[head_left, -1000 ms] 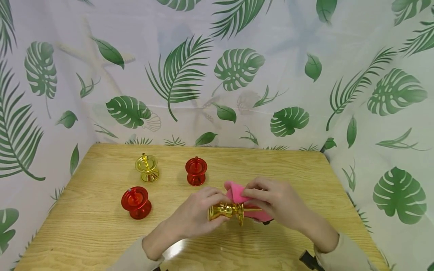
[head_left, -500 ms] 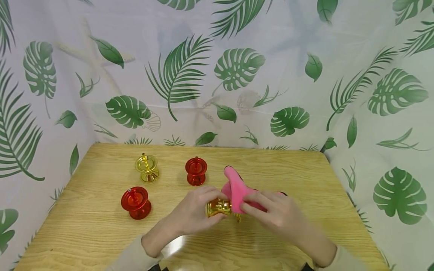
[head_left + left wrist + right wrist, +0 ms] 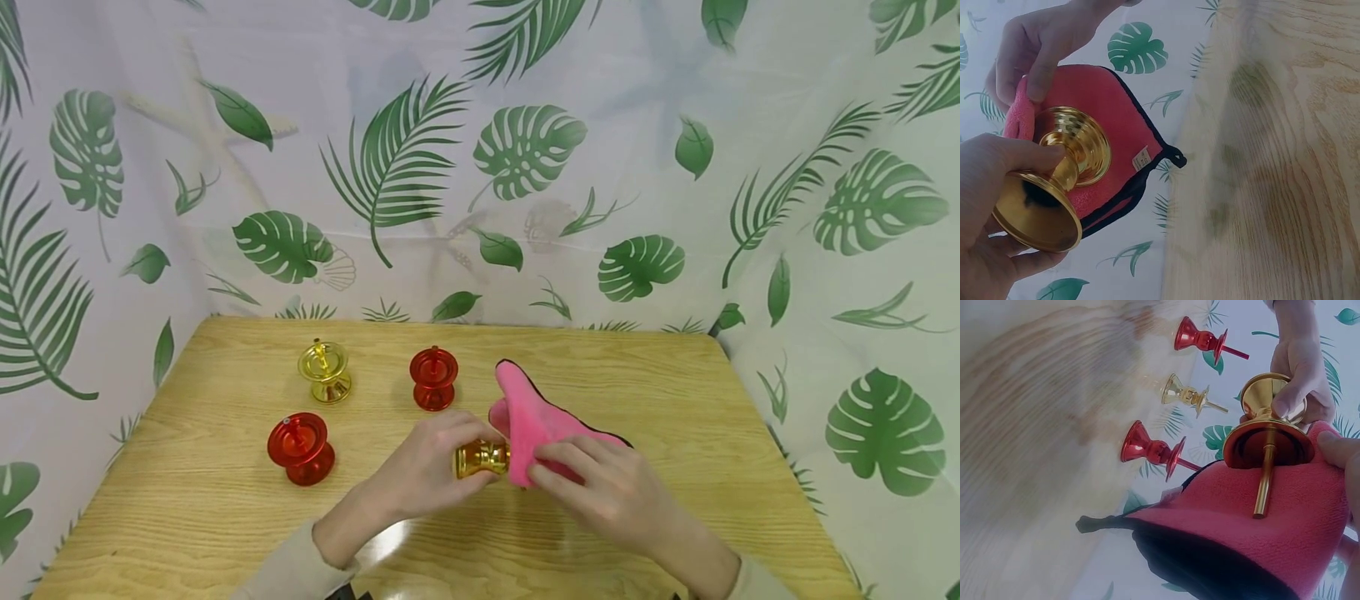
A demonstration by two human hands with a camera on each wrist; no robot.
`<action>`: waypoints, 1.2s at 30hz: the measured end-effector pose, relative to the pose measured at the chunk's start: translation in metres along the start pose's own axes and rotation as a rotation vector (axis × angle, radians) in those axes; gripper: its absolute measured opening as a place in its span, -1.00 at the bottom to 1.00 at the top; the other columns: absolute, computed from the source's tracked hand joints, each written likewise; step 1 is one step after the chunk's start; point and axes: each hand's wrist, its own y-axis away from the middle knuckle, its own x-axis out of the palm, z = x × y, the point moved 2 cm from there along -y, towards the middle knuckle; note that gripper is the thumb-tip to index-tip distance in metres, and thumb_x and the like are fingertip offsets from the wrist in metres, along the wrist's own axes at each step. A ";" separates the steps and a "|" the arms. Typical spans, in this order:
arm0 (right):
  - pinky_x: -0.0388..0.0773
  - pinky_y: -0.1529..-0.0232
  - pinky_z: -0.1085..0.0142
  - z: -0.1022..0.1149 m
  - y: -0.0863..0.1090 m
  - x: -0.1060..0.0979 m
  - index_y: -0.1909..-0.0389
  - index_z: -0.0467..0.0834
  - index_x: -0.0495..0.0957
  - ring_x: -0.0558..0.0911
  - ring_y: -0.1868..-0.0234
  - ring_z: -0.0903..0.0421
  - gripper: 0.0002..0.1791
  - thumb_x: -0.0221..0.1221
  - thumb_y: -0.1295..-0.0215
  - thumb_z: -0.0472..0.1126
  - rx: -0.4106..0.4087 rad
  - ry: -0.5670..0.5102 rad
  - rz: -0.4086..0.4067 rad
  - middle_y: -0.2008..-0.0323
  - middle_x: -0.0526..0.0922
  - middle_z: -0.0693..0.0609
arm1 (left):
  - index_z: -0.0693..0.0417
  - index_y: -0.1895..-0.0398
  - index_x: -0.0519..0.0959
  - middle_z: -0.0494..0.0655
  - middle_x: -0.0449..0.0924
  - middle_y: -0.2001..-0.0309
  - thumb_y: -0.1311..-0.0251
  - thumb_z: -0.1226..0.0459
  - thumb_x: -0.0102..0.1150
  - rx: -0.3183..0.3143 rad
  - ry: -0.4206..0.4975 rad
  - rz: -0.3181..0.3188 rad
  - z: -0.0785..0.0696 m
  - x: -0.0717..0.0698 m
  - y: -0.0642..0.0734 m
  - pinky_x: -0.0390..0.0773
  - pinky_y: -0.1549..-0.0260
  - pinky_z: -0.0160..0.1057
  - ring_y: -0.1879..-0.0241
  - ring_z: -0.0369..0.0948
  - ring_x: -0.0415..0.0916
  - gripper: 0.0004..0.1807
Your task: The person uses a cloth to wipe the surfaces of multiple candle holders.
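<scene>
My left hand (image 3: 431,467) grips a shiny gold candle holder (image 3: 1067,175) by its stem, tipped on its side with its hollow base facing the left wrist camera. A pink cloth (image 3: 536,417) with black edging and a small hanging loop is pinched by my right hand (image 3: 603,487). It lies against the dish of the holder and covers that end in the head view. From the right wrist view, the holder's thin gold rod (image 3: 1265,481) sticks out from the dish over the cloth, and my right thumb (image 3: 1338,450) presses the cloth beside the dish.
On the wooden table (image 3: 225,533) stand another gold candle holder (image 3: 330,387) at the back left, a red one (image 3: 433,392) at the back middle and a second red one (image 3: 307,467) at the front left. A leaf-patterned curtain (image 3: 450,167) surrounds the table.
The cloth has been drawn over the holder's dish, which showed bare a second ago, and now spreads further up and back. My right hand has moved slightly down; my left hand has barely shifted.
</scene>
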 end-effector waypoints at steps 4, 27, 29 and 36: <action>0.73 0.41 0.26 -0.001 -0.001 0.001 0.20 -0.04 0.76 0.71 0.32 0.10 -0.65 0.04 -0.66 -0.01 0.074 -0.025 0.036 0.23 0.76 0.02 | 0.09 0.06 0.72 -0.10 0.79 0.14 -0.04 0.34 0.57 0.021 -0.019 -0.007 0.000 0.000 0.001 0.69 0.11 -0.35 0.16 -0.25 0.69 -0.64; 0.49 0.43 0.55 -0.036 -0.018 0.007 0.16 -0.04 0.79 0.51 0.44 0.43 -0.86 0.45 -0.27 -0.23 0.526 -0.394 0.311 0.26 0.72 0.17 | 0.08 0.06 0.75 -0.12 0.79 0.09 -0.06 0.31 0.59 0.139 -0.119 -0.041 -0.007 0.003 0.005 0.69 0.03 -0.34 0.07 -0.22 0.70 -0.66; 0.50 0.42 0.51 -0.039 -0.018 0.008 0.15 -0.04 0.78 0.51 0.43 0.42 -0.89 0.41 -0.34 -0.21 0.593 -0.446 0.347 0.27 0.71 0.18 | 0.07 0.05 0.75 -0.13 0.79 0.08 -0.06 0.31 0.58 0.142 -0.125 -0.040 -0.007 0.003 0.005 0.69 0.02 -0.34 0.07 -0.23 0.70 -0.66; 0.62 0.29 0.43 -0.047 -0.017 0.013 0.07 -0.05 0.77 0.59 0.33 0.39 -0.86 0.31 -0.47 -0.14 0.717 -0.562 0.438 0.23 0.73 0.18 | 0.05 0.04 0.76 -0.15 0.80 0.07 -0.07 0.30 0.58 0.141 -0.145 -0.035 -0.007 0.005 0.006 0.67 0.03 -0.36 0.07 -0.25 0.68 -0.66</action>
